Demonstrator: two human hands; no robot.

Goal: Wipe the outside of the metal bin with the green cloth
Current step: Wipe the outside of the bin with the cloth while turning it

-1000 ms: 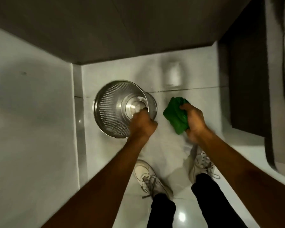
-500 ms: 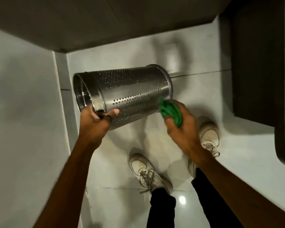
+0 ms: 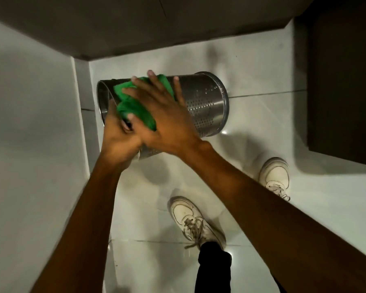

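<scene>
1. The perforated metal bin (image 3: pixel 201 102) is held on its side above the tiled floor (image 3: pixel 251 60), open mouth toward the left wall, closed base toward the right.
2. The green cloth (image 3: pixel 135 108) lies bunched on the bin's upper outer wall, near the mouth end.
3. The right hand (image 3: pixel 163 115) presses flat on the cloth with fingers spread; its grip is open, palm down, holding the cloth against the metal rather than clutching it.
4. The left hand (image 3: pixel 119 142) sits at the bin's rim on the near side, its grip closed around the edge of the mouth and carrying the bin; its thumb touches the heel of the right hand.
5. Both bare forearms reach in from the bottom of the view, and they meet at the bin.
6. Below, two white sneakers (image 3: pixel 195 220) stand on the glossy floor, with a dark trouser leg (image 3: pixel 213 269) above the nearer one.
7. A dark cabinet (image 3: pixel 342 81) stands at the right.
</scene>
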